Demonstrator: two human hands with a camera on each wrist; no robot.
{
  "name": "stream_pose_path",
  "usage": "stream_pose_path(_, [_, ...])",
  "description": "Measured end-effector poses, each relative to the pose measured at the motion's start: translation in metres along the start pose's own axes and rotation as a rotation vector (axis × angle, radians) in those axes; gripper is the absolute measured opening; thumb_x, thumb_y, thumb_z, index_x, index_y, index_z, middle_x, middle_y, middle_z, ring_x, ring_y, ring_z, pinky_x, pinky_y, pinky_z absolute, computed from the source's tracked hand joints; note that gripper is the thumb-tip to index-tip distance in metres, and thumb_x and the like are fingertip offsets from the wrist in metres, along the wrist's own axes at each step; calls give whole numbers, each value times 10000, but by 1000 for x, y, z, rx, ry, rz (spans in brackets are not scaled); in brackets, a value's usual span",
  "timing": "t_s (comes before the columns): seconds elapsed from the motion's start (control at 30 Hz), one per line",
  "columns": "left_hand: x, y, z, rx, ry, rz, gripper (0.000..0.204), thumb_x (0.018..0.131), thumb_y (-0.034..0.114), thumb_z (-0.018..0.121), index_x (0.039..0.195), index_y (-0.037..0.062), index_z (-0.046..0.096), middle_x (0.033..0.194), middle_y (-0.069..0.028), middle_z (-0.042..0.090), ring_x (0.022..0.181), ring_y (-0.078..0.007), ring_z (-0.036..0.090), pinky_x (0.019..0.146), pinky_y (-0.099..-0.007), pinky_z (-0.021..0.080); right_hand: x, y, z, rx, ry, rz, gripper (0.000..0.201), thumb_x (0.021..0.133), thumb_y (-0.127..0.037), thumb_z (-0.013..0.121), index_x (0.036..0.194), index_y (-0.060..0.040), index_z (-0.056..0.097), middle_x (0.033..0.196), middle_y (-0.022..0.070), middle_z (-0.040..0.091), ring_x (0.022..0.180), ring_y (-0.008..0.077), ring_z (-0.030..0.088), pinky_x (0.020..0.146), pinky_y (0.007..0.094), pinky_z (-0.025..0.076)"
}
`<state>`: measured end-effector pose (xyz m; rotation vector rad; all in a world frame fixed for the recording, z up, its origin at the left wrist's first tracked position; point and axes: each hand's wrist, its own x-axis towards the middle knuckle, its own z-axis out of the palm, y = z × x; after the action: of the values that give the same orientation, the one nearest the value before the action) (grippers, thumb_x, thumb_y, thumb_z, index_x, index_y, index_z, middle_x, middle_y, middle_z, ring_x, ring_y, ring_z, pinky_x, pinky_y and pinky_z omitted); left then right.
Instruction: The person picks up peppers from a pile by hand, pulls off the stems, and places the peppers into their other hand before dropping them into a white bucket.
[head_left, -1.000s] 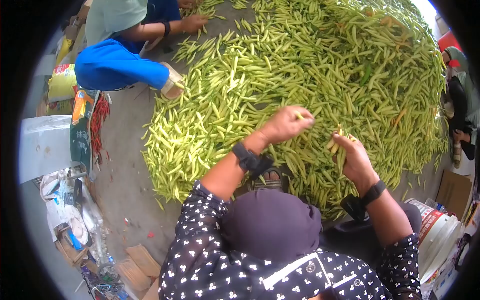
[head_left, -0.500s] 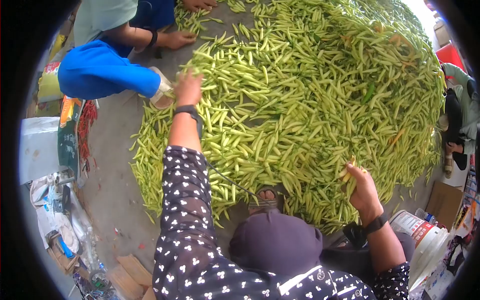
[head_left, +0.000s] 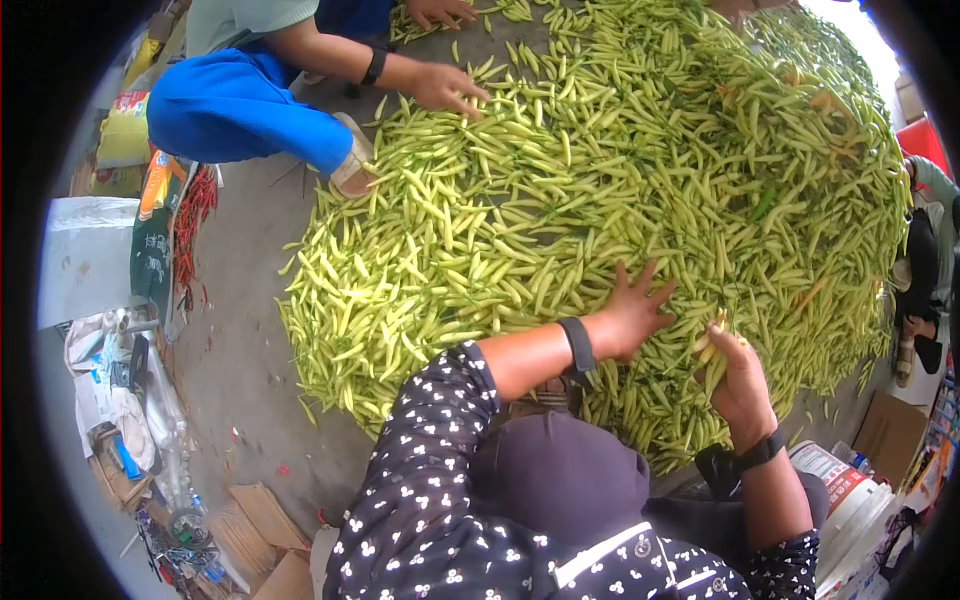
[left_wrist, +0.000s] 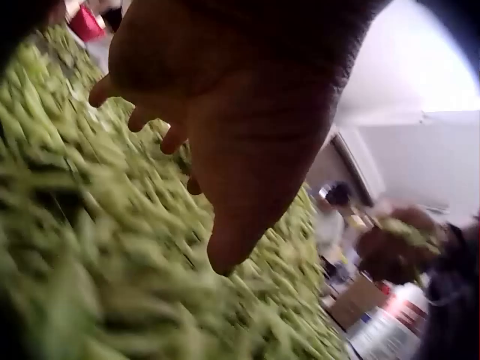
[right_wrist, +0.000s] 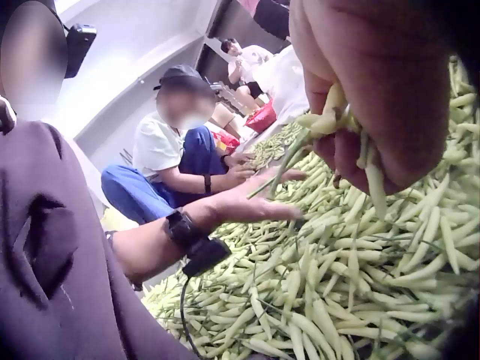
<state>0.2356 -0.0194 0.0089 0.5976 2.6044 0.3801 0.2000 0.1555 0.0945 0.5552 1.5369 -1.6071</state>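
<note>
Here the left hand (head_left: 632, 312) lies spread on the chilli heap (head_left: 620, 170), while the right hand's fingers (head_left: 735, 365) clutch a chilli bunch (head_left: 710, 350).

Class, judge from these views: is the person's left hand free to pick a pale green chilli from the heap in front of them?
Probably yes: the left hand lies spread and unladen on the heap of pale green chillies, nothing between them.
</note>
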Motion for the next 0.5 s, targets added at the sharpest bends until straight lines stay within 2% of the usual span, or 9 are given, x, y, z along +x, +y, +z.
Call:
stream_pose_path(0.07, [1, 3, 31, 101, 191, -49, 599, 730, 250, 642, 1289, 322, 439, 1445, -106, 220, 1338, -372, 130, 973, -691, 178, -5, -1, -2, 28, -1, -12, 144, 838, -202, 575, 918, -85, 554, 732, 18, 575, 614, 117, 533, 505, 248, 416])
stream_pose_path(0.1, [-4, 5, 31, 95, 179, -30, 599, 730, 250, 642, 1289, 322, 439, 1445, -106, 220, 1338, -372, 130, 973, -691, 178, -9, -1, -6, 54, 3, -19, 144, 832, -191, 581, 914, -77, 548, 724, 26, 576, 599, 121, 536, 506, 246, 421])
stream_pose_path(0.17, [-19, 0, 25, 84, 53, -218, 566, 749, 161, 590, 1271, 333, 456, 1455, -98, 192, 1330, -393, 145, 959, -694, 209, -18, -5, -15, 57, 17, -3, 144, 833, -194, 583, 909, -78, 545, 719, 23, 570, 593, 112, 527, 508, 243, 422])
stream_pose_path(0.23, [-27, -13, 32, 143, 28, -292, 577, 721, 138, 619, 1251, 316, 478, 1441, -102, 218, 1302, -411, 213, 930, -684, 268, -25, -9, -22, 70, -26, -33, 152, 830, -201, 590, 906, -79, 543, 715, 23, 566, 590, 106, 519, 509, 240, 422])
stream_pose_path(0.27, [-30, -16, 24, 150, 19, -282, 577, 721, 138, 619, 1251, 316, 478, 1441, -102, 218, 1302, -411, 213, 930, -684, 268, -29, -13, -25, 95, -52, -29, 163, 826, -209, 597, 909, -79, 544, 719, 22, 564, 595, 101, 515, 516, 236, 421])
stream_pose_path(0.33, [-35, -17, 6, 216, 26, -420, 620, 673, 104, 647, 1237, 310, 490, 1407, -118, 279, 1271, -412, 273, 878, -645, 353, -36, -22, -31, 127, -75, -28, 167, 825, -211, 599, 913, -80, 546, 724, 20, 564, 600, 101, 515, 519, 234, 421])
stream_pose_path(0.37, [-33, -18, 4, 218, 12, -425, 620, 673, 104, 647, 1237, 310, 490, 1407, -118, 279, 1271, -412, 273, 878, -645, 353, -37, -25, -35, 141, -106, -27, 171, 823, -213, 601, 918, -81, 547, 729, 19, 564, 605, 101, 516, 522, 233, 420])
stream_pose_path(0.47, [-26, -31, 8, 205, 73, -495, 572, 658, 57, 620, 1183, 272, 546, 1365, -125, 340, 1192, -410, 380, 791, -455, 486, -32, -28, -59, 169, -141, -7, 183, 826, -217, 592, 945, -82, 554, 752, 18, 566, 620, 104, 519, 532, 241, 423])
stream_pose_path(0.5, [-32, -38, 17, 202, 56, -509, 572, 658, 57, 620, 1183, 272, 546, 1365, -125, 340, 1192, -410, 380, 791, -455, 486, -31, -29, -68, 177, -141, -8, 188, 828, -219, 589, 953, -83, 556, 757, 17, 566, 624, 105, 520, 534, 243, 423])
